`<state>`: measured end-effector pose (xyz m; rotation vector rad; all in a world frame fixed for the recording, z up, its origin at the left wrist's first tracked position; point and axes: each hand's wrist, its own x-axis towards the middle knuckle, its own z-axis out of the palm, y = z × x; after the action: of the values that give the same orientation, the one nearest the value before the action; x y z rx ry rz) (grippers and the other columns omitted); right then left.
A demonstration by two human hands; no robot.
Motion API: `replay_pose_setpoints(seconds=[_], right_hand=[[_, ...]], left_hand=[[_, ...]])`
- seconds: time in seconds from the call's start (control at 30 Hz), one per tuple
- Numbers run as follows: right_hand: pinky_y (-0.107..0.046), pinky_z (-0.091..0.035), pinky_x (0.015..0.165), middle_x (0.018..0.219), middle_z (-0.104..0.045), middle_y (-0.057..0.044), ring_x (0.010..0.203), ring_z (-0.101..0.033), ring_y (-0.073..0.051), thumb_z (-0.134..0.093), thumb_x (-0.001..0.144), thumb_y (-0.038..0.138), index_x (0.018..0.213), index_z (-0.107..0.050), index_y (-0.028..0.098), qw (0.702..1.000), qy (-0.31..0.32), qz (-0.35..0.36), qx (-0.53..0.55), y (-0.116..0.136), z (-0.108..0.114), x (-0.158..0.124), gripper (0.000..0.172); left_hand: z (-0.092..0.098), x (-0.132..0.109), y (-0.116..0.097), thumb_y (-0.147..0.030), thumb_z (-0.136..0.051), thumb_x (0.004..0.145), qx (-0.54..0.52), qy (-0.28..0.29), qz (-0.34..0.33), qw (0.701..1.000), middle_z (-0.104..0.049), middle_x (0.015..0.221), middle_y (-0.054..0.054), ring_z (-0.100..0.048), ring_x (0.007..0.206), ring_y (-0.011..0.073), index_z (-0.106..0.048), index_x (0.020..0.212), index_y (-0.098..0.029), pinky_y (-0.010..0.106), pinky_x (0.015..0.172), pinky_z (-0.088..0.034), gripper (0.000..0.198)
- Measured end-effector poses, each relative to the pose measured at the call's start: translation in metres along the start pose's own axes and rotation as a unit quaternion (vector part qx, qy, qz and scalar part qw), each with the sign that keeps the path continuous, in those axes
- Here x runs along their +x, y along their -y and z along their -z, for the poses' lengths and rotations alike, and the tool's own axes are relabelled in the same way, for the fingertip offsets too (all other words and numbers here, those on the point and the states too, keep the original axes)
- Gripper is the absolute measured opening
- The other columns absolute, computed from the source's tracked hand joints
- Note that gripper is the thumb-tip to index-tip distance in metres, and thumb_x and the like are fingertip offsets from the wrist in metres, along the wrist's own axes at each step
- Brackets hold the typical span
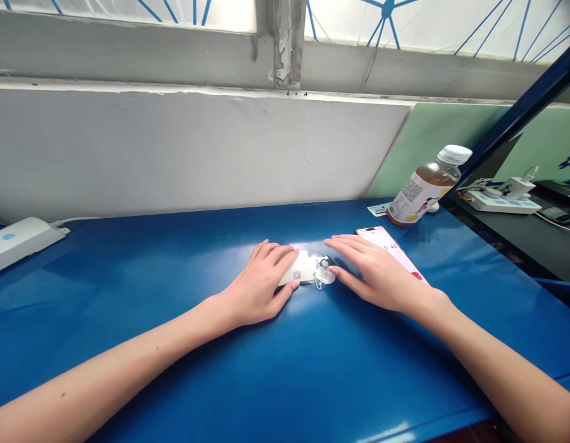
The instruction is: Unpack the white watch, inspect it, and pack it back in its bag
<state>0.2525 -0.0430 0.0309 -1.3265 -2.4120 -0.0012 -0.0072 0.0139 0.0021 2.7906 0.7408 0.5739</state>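
Note:
A small clear packet with a white card (304, 266) lies flat on the blue table. My left hand (265, 283) is on its left end, fingers along the far side and thumb along the near side, covering part of it. At the packet's right end are a round, clear-and-white piece (326, 275) and a short chain; its exact kind is too small to tell. My right hand (374, 271) is just right of it, fingers stretched out and thumb apart, the thumb tip close to or touching the round piece. A phone (381, 237) lies partly hidden under or behind my right hand.
A drink bottle (423, 187) with a white cap stands at the back right, beside a small printed card (378, 209). One white power strip (24, 243) is at the left edge, another (503, 202) on the dark surface at right. A wall (197, 151) borders the blue table (285, 381).

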Motion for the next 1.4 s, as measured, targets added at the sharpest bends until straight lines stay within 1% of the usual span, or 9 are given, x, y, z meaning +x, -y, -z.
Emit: replay_pose_setpoints(seconds=[0.17,0.27,0.53,0.63,0.73,0.9,1.07,1.2,1.4], right_hand=[[-0.050,-0.058,0.086,0.117,-0.073,-0.019,0.102,-0.071,-0.034,-0.046,0.100,0.034,0.127,-0.062,0.013,0.998,0.018,-0.038,-0.036,0.001,-0.004,0.000,0.038],[-0.047,-0.059,0.083,0.115,-0.074,-0.018,0.101,-0.072,-0.033,-0.046,0.100,0.035,0.129,-0.061,0.013,0.998,0.027,-0.048,-0.026,0.001,-0.006,-0.001,0.039],[-0.045,-0.056,0.094,0.125,-0.069,-0.012,0.112,-0.067,-0.027,-0.051,0.099,0.033,0.138,-0.054,0.019,0.991,0.008,-0.081,0.102,0.001,-0.007,-0.003,0.041],[-0.047,-0.052,0.103,0.136,-0.062,-0.013,0.124,-0.059,-0.028,-0.051,0.099,0.030,0.124,-0.065,0.021,0.996,-0.001,-0.038,0.085,0.004,-0.006,-0.002,0.030],[-0.050,-0.051,0.104,0.136,-0.061,-0.014,0.128,-0.055,-0.030,-0.050,0.099,0.026,0.111,-0.071,0.021,0.997,0.018,-0.013,0.067,0.009,-0.005,-0.001,0.024],[-0.050,-0.047,0.110,0.148,-0.051,-0.015,0.142,-0.042,-0.030,-0.051,0.095,0.017,0.124,-0.063,0.020,0.993,0.057,0.003,0.100,0.016,-0.008,-0.004,0.032],[-0.056,-0.041,0.114,0.157,-0.040,-0.016,0.150,-0.029,-0.033,-0.052,0.095,0.020,0.133,-0.058,0.021,0.991,0.072,-0.018,0.115,0.014,-0.013,-0.007,0.038],[-0.057,-0.039,0.115,0.157,-0.041,-0.015,0.150,-0.027,-0.033,-0.053,0.096,0.024,0.134,-0.057,0.022,0.992,0.073,-0.019,0.103,0.009,-0.012,-0.006,0.038],[-0.055,-0.040,0.116,0.151,-0.048,-0.016,0.150,-0.029,-0.032,-0.048,0.099,0.023,0.123,-0.062,0.018,0.995,0.067,0.008,0.067,0.009,-0.011,-0.004,0.028]], left_hand=[[0.002,-0.001,-0.001,-0.032,-0.049,0.097,-0.023,0.003,-0.018,1.000,-0.056,0.135,0.018,-0.050,0.121,0.0347,-0.048,0.141,-0.013,0.057,0.106,-0.040,0.047],[0.002,0.000,-0.002,-0.031,-0.048,0.099,-0.029,0.003,-0.022,0.999,-0.056,0.135,0.018,-0.049,0.121,0.0340,-0.047,0.140,-0.012,0.054,0.103,-0.044,0.046],[0.001,-0.001,-0.002,-0.030,-0.046,0.101,-0.022,-0.003,-0.011,1.000,-0.054,0.137,0.018,-0.047,0.123,0.0325,-0.046,0.140,-0.011,0.052,0.104,-0.045,0.043],[0.000,-0.001,-0.001,-0.031,-0.046,0.101,-0.028,-0.007,-0.012,0.999,-0.055,0.136,0.018,-0.048,0.123,0.0327,-0.046,0.141,-0.012,0.053,0.104,-0.045,0.044],[0.000,-0.001,-0.001,-0.032,-0.047,0.100,-0.036,-0.012,-0.011,0.999,-0.056,0.136,0.017,-0.050,0.123,0.0329,-0.046,0.141,-0.014,0.053,0.103,-0.046,0.044],[0.001,-0.001,-0.001,-0.031,-0.047,0.101,-0.039,-0.013,-0.015,0.999,-0.055,0.138,0.017,-0.050,0.126,0.0327,-0.046,0.142,-0.014,0.052,0.105,-0.046,0.044],[0.000,-0.001,0.000,-0.032,-0.048,0.100,-0.049,-0.011,-0.011,0.999,-0.055,0.138,0.017,-0.050,0.127,0.0331,-0.045,0.144,-0.017,0.053,0.105,-0.046,0.046],[0.000,-0.001,0.000,-0.033,-0.047,0.101,-0.041,-0.009,-0.014,0.999,-0.055,0.139,0.018,-0.050,0.127,0.0335,-0.045,0.143,-0.015,0.053,0.105,-0.046,0.046],[0.000,-0.001,0.000,-0.035,-0.048,0.101,-0.038,-0.003,-0.005,0.999,-0.054,0.140,0.017,-0.050,0.128,0.0339,-0.045,0.144,-0.017,0.053,0.106,-0.045,0.047]])
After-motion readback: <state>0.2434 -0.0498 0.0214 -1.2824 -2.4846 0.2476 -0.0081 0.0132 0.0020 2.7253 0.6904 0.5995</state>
